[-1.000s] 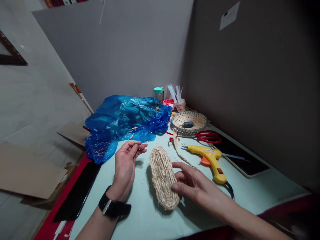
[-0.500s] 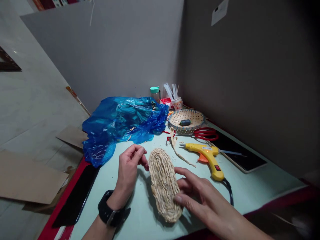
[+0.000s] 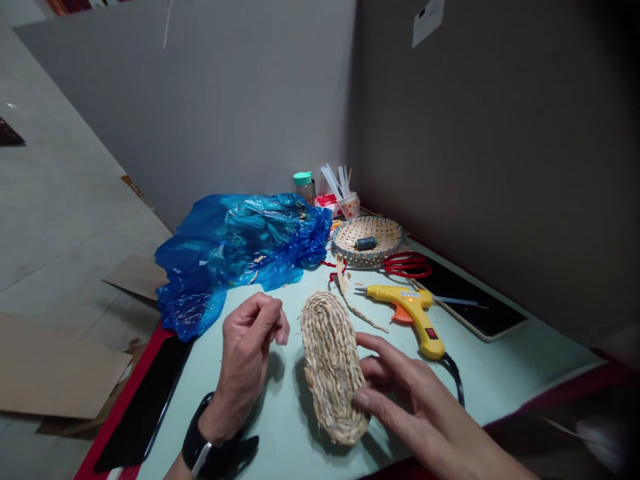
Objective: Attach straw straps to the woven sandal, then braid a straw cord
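Observation:
An oval sole of braided straw (image 3: 334,367) stands tilted above the table, its coiled rows facing me. My right hand (image 3: 400,393) grips its right edge, thumb on the front and fingers behind. To the left of the sole, and apart from it, my left hand (image 3: 255,340) is closed with the fingertips pinched together; whatever they may hold is hidden. A black watch is on that wrist. Beyond the sole lies a loose twisted straw strand (image 3: 357,308). A yellow glue gun (image 3: 413,307) with a glue stick in its back rests to the right.
A crumpled blue plastic bag (image 3: 240,233) covers the back left. Behind are a woven basket (image 3: 345,243) with a dark thread spool (image 3: 367,243), red-handled scissors (image 3: 407,264), a cup of glue sticks (image 3: 351,205) and a teal-lidded jar (image 3: 303,187). Dark flat panels lie at both sides.
My left hand has drawn back from the sole's edge to the left, its fingers curled tighter. The sole stays in my right hand. The whole view has shifted slightly.

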`<state>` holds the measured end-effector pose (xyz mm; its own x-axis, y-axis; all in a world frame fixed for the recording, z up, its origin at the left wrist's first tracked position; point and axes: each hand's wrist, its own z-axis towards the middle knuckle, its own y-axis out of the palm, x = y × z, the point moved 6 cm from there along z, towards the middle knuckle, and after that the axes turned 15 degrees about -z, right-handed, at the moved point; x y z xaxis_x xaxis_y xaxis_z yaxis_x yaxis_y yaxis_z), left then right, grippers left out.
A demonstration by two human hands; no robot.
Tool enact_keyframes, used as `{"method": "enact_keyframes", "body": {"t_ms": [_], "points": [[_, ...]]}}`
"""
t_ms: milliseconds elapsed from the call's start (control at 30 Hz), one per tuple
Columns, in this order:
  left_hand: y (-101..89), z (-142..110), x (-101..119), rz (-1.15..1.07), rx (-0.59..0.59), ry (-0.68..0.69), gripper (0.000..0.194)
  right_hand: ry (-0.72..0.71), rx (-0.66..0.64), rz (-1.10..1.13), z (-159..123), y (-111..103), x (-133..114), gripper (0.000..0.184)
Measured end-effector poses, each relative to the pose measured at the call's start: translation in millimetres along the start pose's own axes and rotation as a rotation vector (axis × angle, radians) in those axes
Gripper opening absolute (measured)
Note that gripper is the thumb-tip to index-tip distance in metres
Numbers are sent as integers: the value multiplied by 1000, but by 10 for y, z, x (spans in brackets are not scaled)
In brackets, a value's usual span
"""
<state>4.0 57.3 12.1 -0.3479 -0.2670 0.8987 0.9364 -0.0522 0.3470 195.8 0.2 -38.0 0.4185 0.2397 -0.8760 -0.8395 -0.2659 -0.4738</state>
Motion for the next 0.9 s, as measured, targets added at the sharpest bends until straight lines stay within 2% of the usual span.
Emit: {"method": "enact_keyframes", "body": {"t_ms": [133, 267, 433, 600, 700, 800, 900], "points": [[19, 32, 13, -83, 4, 6, 4, -65, 5, -49, 23, -31, -115, 44], [8, 25, -67, -42, 20, -48, 11, -137, 61, -155, 11, -85, -211, 44], [55, -23, -98, 46, -79, -73, 22, -100, 9, -88, 23, -24, -132, 44], [104, -73, 32, 395, -108, 71, 29, -123, -18, -56, 29, 22, -181, 45], [133, -106, 87, 512, -106, 158, 35, -120, -41, -29, 14, 49, -199, 47], [107, -106, 81, 462, -84, 159, 33, -61, -70, 14, -1, 92, -126, 47], [-10, -60, 107, 246, 23, 164, 34, -16, -95, 61, -11, 140, -35, 47]]}}
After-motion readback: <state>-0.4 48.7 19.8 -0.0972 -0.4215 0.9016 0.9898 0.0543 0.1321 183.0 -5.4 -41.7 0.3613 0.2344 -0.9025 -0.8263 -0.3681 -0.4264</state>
